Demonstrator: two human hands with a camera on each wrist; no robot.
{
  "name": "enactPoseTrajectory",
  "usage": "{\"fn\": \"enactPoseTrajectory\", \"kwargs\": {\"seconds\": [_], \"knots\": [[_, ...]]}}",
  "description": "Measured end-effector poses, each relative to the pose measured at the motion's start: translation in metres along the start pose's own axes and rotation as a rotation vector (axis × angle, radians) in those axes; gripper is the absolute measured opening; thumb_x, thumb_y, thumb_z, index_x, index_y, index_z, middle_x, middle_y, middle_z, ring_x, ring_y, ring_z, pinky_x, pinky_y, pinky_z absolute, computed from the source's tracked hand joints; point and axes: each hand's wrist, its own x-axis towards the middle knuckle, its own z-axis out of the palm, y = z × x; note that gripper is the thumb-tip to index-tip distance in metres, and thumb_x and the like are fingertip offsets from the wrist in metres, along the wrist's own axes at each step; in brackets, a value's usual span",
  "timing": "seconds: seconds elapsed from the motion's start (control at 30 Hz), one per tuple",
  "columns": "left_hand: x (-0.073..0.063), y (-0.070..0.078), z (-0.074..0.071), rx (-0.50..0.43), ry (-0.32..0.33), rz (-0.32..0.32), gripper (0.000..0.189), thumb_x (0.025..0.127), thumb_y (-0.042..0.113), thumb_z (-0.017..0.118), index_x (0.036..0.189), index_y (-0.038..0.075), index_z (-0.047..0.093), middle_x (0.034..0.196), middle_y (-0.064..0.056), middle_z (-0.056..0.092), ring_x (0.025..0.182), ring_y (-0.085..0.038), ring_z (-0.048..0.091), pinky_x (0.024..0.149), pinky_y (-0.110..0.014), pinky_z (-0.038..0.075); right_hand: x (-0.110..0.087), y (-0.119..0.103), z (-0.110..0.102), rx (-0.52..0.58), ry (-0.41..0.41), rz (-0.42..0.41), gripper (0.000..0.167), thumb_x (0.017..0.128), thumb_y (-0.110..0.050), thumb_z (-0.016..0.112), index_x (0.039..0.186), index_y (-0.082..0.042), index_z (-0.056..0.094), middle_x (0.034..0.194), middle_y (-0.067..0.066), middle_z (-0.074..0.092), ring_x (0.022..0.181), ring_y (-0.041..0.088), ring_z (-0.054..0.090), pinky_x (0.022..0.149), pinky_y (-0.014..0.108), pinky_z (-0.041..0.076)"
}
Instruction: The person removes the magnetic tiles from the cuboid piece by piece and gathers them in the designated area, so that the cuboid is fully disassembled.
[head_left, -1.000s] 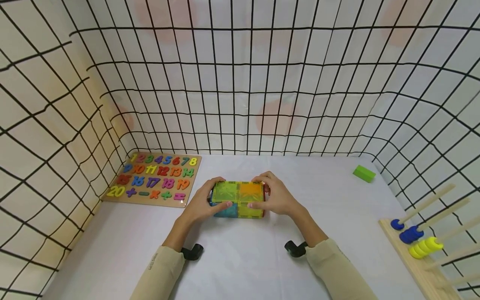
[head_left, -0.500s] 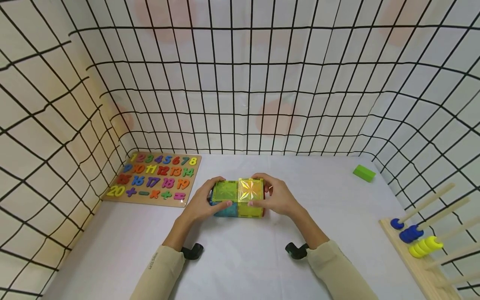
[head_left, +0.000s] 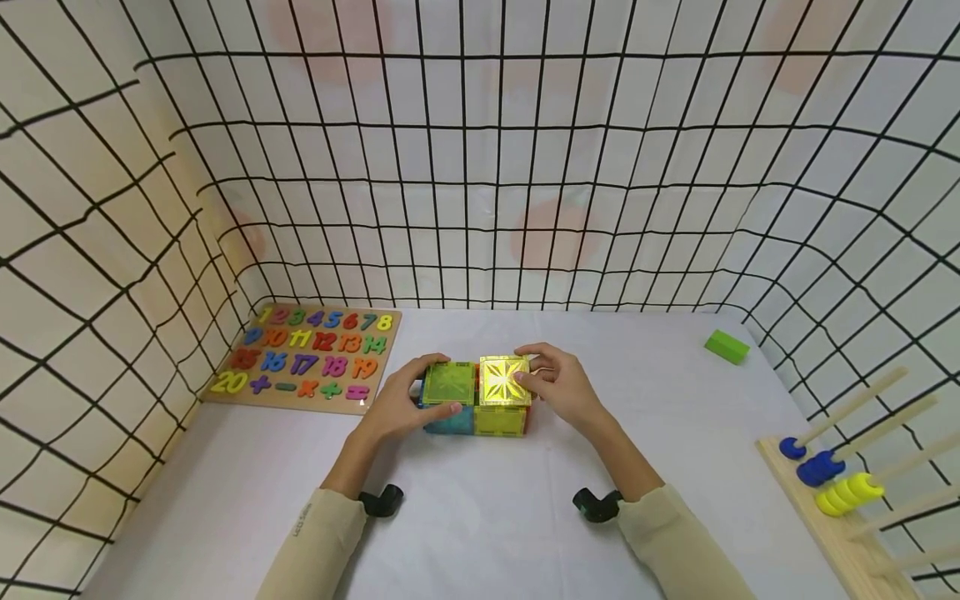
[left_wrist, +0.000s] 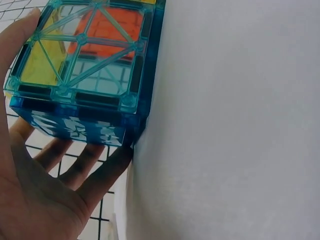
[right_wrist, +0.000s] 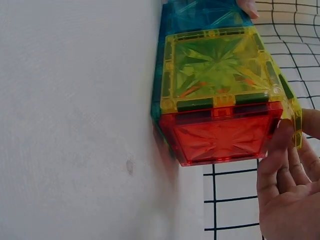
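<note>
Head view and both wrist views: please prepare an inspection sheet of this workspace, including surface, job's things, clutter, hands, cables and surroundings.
Surface: white cloth-like tabletop, lightly creased.
Job's things: multicoloured box of translucent plastic tiles, resting on the tabletop; yellow translucent square tile at its right end, tilted.
Clutter: brown board with coloured numerals, left; green rectangular block, far right; light wooden peg rack with blue and yellow beads, near right.
Hands: left hand grips the box's left end; right hand pinches the yellow tile.
Cables: nothing seen.
Surroundings: black wire grid before pale backing.
</note>
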Motion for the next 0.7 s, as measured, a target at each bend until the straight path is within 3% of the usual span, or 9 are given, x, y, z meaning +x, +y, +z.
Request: {"fn": "enactPoseTrajectory", "kwargs": {"seconds": [0.2,0.43,0.7], "knots": [[0.0,0.0,-0.001,-0.002,0.014,-0.023,0.077,0.079,0.059,0.082,0.147,0.036,0.052,0.153,0.003,0.053,0.133,-0.029,0.056,0.11,-0.061,0.046,-0.002,-0.005,-0.009,0.15,-0.043,0.038,0.039,0.101,-0.015,0.066,0.14,-0.014,0.058,0.111,0.016,0.057,0.072,0.022,0.071,0.065,0.046,0.064],[-0.001,0.0,-0.005,0.021,0.016,-0.079,0.074,0.074,0.065,0.082,0.141,0.046,0.054,0.152,0.006,0.054,0.133,-0.03,0.055,0.109,-0.064,0.045,-0.001,-0.003,-0.021,0.243,-0.016,0.049,0.046,0.1,-0.005,0.065,0.143,-0.014,0.053,0.115,0.019,0.053,0.074,0.018,0.069,0.076,0.061,0.06],[-0.002,-0.004,-0.011,-0.038,-0.032,-0.104,0.073,0.072,0.059,0.088,0.137,0.046,0.057,0.148,0.008,0.057,0.132,-0.031,0.052,0.107,-0.062,0.047,0.002,0.005,-0.045,0.263,0.039,0.073,0.058,0.097,-0.001,0.069,0.149,-0.015,0.048,0.122,0.019,0.053,0.086,0.021,0.075,0.078,0.049,0.063]]}}
